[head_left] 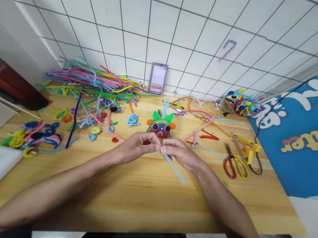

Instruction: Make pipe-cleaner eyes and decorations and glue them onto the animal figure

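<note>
Both hands meet over the middle of the table, fingertips nearly touching. My left hand (141,146) is closed in a pinch, and my right hand (180,152) pinches beside it. Between them is one end of a light blue pipe cleaner (177,172); its other end slants down to the right, below my right hand. The bent part at the fingertips is mostly hidden. Just behind the hands sits a small pipe-cleaner figure (161,129) with green ears, orange balls at its sides, round eyes and a light blue loop on top. Neither hand appears to touch it.
A heap of pipe cleaners (86,75) lies at the back left. Finished-looking colourful figures rest at left (42,135) and back right (241,104). Scissors (235,165) and a yellow glue gun (249,149) with a black cord lie at right. A phone (158,78) leans on the wall.
</note>
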A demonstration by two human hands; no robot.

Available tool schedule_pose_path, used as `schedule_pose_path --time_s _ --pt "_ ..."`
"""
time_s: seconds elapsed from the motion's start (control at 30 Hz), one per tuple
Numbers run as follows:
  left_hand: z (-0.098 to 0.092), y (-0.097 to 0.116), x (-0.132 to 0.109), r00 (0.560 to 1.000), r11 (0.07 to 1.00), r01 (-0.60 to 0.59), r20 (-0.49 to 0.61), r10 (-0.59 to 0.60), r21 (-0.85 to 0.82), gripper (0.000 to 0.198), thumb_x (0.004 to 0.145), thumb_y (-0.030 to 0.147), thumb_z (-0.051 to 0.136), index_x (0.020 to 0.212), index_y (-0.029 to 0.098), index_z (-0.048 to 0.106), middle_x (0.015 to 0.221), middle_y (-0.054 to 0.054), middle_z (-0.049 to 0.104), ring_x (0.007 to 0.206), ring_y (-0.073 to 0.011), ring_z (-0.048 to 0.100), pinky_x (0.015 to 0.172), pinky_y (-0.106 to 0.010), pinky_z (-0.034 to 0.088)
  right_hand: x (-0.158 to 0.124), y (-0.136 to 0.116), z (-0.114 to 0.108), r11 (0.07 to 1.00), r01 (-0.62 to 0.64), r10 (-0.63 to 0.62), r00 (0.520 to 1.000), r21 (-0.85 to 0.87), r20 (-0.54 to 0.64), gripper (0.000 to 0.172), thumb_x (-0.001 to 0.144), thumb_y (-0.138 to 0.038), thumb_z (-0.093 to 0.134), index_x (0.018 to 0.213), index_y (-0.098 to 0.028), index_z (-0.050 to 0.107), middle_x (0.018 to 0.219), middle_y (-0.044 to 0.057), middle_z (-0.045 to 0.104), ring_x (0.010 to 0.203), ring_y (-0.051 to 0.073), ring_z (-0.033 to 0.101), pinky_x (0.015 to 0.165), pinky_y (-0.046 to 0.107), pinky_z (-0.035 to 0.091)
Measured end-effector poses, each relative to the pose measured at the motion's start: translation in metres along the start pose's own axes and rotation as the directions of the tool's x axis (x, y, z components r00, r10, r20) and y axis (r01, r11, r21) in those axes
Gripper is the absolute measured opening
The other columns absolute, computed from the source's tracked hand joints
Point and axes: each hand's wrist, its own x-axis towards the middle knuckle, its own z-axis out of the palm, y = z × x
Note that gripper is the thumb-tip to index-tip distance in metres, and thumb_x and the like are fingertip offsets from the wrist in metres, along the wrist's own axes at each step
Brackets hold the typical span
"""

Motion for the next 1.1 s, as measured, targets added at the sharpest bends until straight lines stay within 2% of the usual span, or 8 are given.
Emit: schedule_pose_path --time_s 0.1,0.27,0.4,0.53,0.7,0.87,1.0,1.1 --pt "0.008 -0.004 0.0 0.994 0.987 0.03 -0.1 -0.046 -0.157 0.038 0.078 0.05 0.083 0.081 0.016 0.066 0.062 0.006 0.048 0.054 -0.0072 0.031 0.052 -0.023 0.022 0.002 0.003 0.002 0.998 0.063 -0.064 0.997 -0.01 -0.036 0.037 0.083 -0.051 0.076 0.073 -0.019 0.059 0.062 -0.005 0.05 0.058 0.01 0.042 0.056 0.024 0.031" --pt "0.026 -0.01 -0.001 0.964 0.866 0.041 -0.207 -0.165 -0.498 0.046 0.07 0.052 0.09 0.081 0.017 0.063 0.054 0.01 0.038 0.046 -0.0045 0.022 0.048 -0.021 0.019 0.009 0.015 0.009 0.993 0.115 -0.114 0.99 0.005 -0.087 0.041 0.084 -0.056 0.075 0.076 -0.02 0.057 0.063 -0.005 0.051 0.058 0.01 0.045 0.056 0.024 0.033" --pt "0.024 -0.01 0.0 0.972 0.87 0.052 -0.174 -0.156 -0.49 0.044 0.074 0.053 0.087 0.086 0.018 0.065 0.052 0.01 0.038 0.046 -0.0055 0.024 0.048 -0.021 0.02 0.007 0.012 0.01 0.992 0.086 -0.076 0.991 0.088 -0.112 0.037 0.078 -0.048 0.078 0.07 -0.019 0.056 0.06 -0.006 0.049 0.056 0.009 0.042 0.055 0.024 0.031" --pt "0.009 -0.006 0.002 0.992 0.951 0.051 -0.093 -0.083 -0.305 0.036 0.082 0.05 0.081 0.092 0.017 0.069 0.057 0.008 0.04 0.05 -0.0061 0.026 0.049 -0.022 0.018 0.001 0.001 0.006 0.988 0.019 -0.002 0.993 0.151 -0.117 0.03 0.072 -0.039 0.077 0.066 -0.02 0.054 0.057 -0.006 0.049 0.052 0.008 0.039 0.053 0.024 0.028" --pt "-0.003 -0.004 0.002 0.998 0.99 0.059 -0.019 -0.062 -0.125 0.033 0.084 0.048 0.08 0.087 0.017 0.068 0.062 0.007 0.045 0.052 -0.006 0.029 0.05 -0.022 0.02 0.0 -0.001 0.003 0.996 -0.017 0.023 0.997 0.089 -0.071 0.028 0.072 -0.038 0.073 0.064 -0.02 0.055 0.056 -0.005 0.05 0.052 0.009 0.041 0.051 0.024 0.028" --pt "0.006 -0.008 0.003 0.991 0.942 0.092 -0.061 -0.117 -0.323 0.038 0.075 0.047 0.088 0.081 0.016 0.067 0.057 0.008 0.042 0.047 -0.0039 0.026 0.047 -0.021 0.017 0.002 0.003 0.005 0.998 0.051 -0.048 0.997 0.043 -0.065 0.031 0.079 -0.043 0.074 0.067 -0.019 0.057 0.06 -0.005 0.051 0.054 0.009 0.043 0.053 0.024 0.031" --pt "0.025 -0.011 -0.001 0.968 0.821 0.089 -0.144 -0.204 -0.564 0.043 0.067 0.045 0.093 0.077 0.016 0.064 0.055 0.009 0.041 0.044 -0.0025 0.023 0.044 -0.019 0.019 0.007 0.013 0.011 0.99 0.133 -0.128 0.986 0.047 -0.107 0.035 0.083 -0.047 0.076 0.072 -0.019 0.058 0.061 -0.005 0.05 0.055 0.009 0.043 0.054 0.023 0.032" --pt "0.034 -0.013 -0.003 0.953 0.755 0.077 -0.175 -0.248 -0.651 0.045 0.066 0.045 0.094 0.08 0.017 0.063 0.057 0.01 0.041 0.044 -0.0023 0.023 0.043 -0.017 0.02 0.01 0.018 0.014 0.988 0.134 -0.121 0.981 0.079 -0.149 0.034 0.082 -0.048 0.076 0.074 -0.019 0.06 0.061 -0.005 0.051 0.055 0.009 0.043 0.053 0.023 0.032"
